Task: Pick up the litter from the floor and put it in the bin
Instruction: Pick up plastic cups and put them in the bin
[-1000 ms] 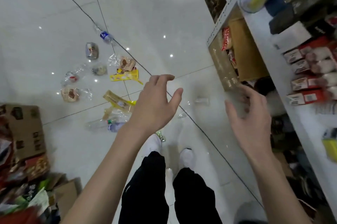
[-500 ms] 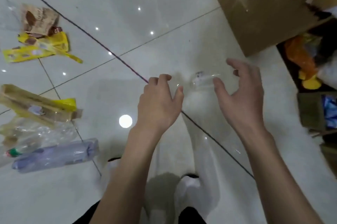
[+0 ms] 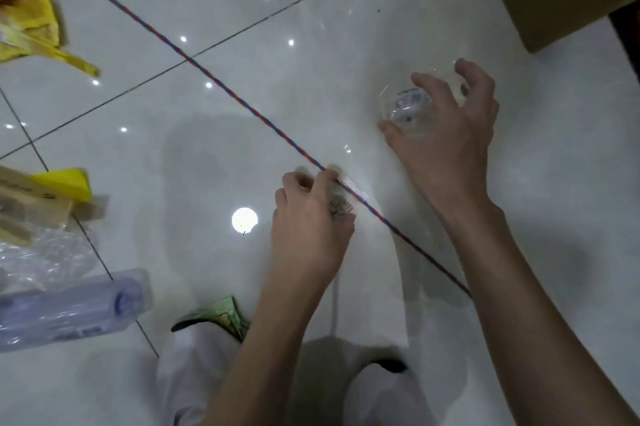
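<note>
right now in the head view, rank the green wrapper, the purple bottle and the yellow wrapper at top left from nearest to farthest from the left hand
1. Green wrapper: just below and left of the left hand, by the shoe.
2. Purple bottle: lower left, lying on the floor.
3. Yellow wrapper: far upper left corner.

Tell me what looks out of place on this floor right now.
Litter is strewn on the tiles at left: yellow wrappers, crumpled clear plastic, a flattened bluish bottle and a green wrapper by the shoes. The right hand grips a clear cup; the left hand pinches clear plastic scrap.
</note>
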`<state>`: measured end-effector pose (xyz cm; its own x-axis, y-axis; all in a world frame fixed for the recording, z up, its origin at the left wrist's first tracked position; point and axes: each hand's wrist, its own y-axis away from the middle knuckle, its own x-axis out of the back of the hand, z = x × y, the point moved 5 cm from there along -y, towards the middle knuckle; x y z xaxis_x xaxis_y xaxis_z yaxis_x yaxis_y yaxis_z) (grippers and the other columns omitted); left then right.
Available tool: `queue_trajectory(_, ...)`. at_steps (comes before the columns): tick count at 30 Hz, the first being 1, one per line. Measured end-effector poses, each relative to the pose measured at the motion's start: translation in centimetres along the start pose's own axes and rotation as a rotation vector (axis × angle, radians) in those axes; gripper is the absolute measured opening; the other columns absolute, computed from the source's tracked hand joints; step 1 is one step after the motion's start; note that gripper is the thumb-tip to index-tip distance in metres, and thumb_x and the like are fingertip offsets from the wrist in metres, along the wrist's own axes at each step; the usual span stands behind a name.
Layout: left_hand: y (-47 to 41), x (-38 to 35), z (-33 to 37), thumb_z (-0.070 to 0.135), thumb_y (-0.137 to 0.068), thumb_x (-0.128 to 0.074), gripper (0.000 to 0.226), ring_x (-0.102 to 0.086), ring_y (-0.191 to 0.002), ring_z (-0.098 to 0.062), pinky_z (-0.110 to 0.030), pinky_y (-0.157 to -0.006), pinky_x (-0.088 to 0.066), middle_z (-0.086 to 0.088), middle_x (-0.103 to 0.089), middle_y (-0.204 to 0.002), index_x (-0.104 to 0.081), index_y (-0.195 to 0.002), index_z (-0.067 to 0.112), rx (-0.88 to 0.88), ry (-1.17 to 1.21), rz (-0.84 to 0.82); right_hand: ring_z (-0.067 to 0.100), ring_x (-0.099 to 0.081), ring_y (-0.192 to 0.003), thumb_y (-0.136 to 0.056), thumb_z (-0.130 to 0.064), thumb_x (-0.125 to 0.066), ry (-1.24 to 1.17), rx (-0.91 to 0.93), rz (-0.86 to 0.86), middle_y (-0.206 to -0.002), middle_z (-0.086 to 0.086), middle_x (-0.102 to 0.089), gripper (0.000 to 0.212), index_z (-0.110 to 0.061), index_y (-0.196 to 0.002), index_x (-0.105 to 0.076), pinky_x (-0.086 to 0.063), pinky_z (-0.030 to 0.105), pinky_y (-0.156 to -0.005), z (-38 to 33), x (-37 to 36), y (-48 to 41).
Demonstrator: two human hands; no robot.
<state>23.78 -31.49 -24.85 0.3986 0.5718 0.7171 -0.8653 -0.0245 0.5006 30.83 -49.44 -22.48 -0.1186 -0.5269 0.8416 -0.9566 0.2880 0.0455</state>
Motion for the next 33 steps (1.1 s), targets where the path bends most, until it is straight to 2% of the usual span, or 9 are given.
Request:
queue_trajectory(6,-0.4,-1.3,0.1,0.02,-0.081,-0.068,0.044,-0.047,-0.097,-0.026,-0.039,-0.065,-0.05,-0.004,-0.047,-0.113,-0.058,-0.123,0.027,-0.092,-0.079,0.138,0.031,-0.037,-0.133,-0.068,-0.048,-0.078,0.061,0.047,0.019,-0.154,0.01,-0.028,0.062,-0.03,-0.125,-0.062,-0.042,0.048,-0.103,0.4,-0.8,0.2)
queue_trajectory(11,-0.3,-0.6,0.1,0.023,-0.088,-0.063,0.031,-0.05,-0.104,-0.021,-0.032,-0.067,-0.043,-0.002,-0.048,-0.116,-0.063,-0.119,0.024,-0.08,0.022,0.191,0.033,-0.04,-0.129,-0.071,-0.044,-0.075,0.05,0.075,0.052,-0.153,0.012,-0.03,0.057,-0.027,-0.123,-0.062,-0.039,0.044,-0.105,0.3,-0.2,0.6)
queue_trajectory(16,0.0,4.0,1.8,0.02,-0.092,-0.059,0.021,-0.053,-0.105,-0.023,-0.034,-0.07,-0.047,-0.005,-0.051,-0.118,-0.066,-0.112,0.021,-0.081,0.113,0.289,0.032,-0.037,-0.131,-0.075,-0.043,-0.075,0.026,0.104,0.074,-0.153,0.015,-0.028,0.056,-0.023,-0.125,-0.062,-0.038,0.044,-0.107,-1.9,4.0,1.4)
queue_trajectory(19,1.7,9.2,4.6,0.02,-0.093,-0.057,0.022,-0.058,-0.101,-0.023,-0.029,-0.069,-0.045,-0.003,-0.051,-0.117,-0.067,-0.112,0.023,-0.107,0.152,0.353,0.028,-0.034,-0.133,-0.076,-0.043,-0.076,0.004,0.075,0.088,-0.153,0.013,-0.026,0.055,-0.023,-0.126,-0.062,-0.034,0.038,-0.111,-4.7,9.4,2.3)
queue_trajectory(23,7.0,18.7,10.2,0.019,-0.092,-0.057,0.022,-0.06,-0.099,-0.023,-0.026,-0.07,-0.045,0.0,-0.051,-0.116,-0.067,-0.111,0.026,-0.143,0.238,0.411,0.028,-0.034,-0.133,-0.077,-0.04,-0.078,-0.022,0.089,0.12,-0.149,0.02,-0.03,0.054,-0.018,-0.124,-0.065,-0.031,0.031,-0.113,-10.8,19.4,4.1)
queue_trajectory(28,16.8,32.7,18.9,0.021,-0.093,-0.058,0.021,-0.06,-0.096,-0.022,-0.03,-0.069,-0.049,0.0,-0.051,-0.117,-0.066,-0.111,0.028,-0.201,0.262,0.442,0.04,-0.045,-0.127,-0.075,-0.036,-0.081,-0.027,0.149,0.189,-0.142,0.028,-0.037,0.053,-0.01,-0.12,-0.067,-0.039,0.05,-0.106,-20.9,34.7,6.3)
queue_trajectory(30,20.9,38.4,22.4,0.022,-0.093,-0.058,0.021,-0.06,-0.096,-0.022,-0.032,-0.071,-0.051,0.0,-0.051,-0.117,-0.066,-0.111,0.029,-0.217,0.277,0.454,0.041,-0.043,-0.128,-0.076,-0.036,-0.08,-0.061,0.144,0.21,-0.143,0.028,-0.036,0.054,-0.011,-0.121,-0.067,-0.04,0.051,-0.105,-25.1,41.0,7.3)
queue_trajectory(33,27.2,46.7,28.1,0.021,-0.094,-0.059,0.02,-0.06,-0.095,-0.021,-0.027,-0.071,-0.047,0.0,-0.051,-0.115,-0.067,-0.111,0.029,-0.272,0.266,0.483,0.036,-0.037,-0.132,-0.075,-0.036,-0.082,-0.135,0.101,0.246,-0.146,0.024,-0.034,0.055,-0.014,-0.122,-0.066,-0.037,0.046,-0.11,-31.3,50.9,8.8)
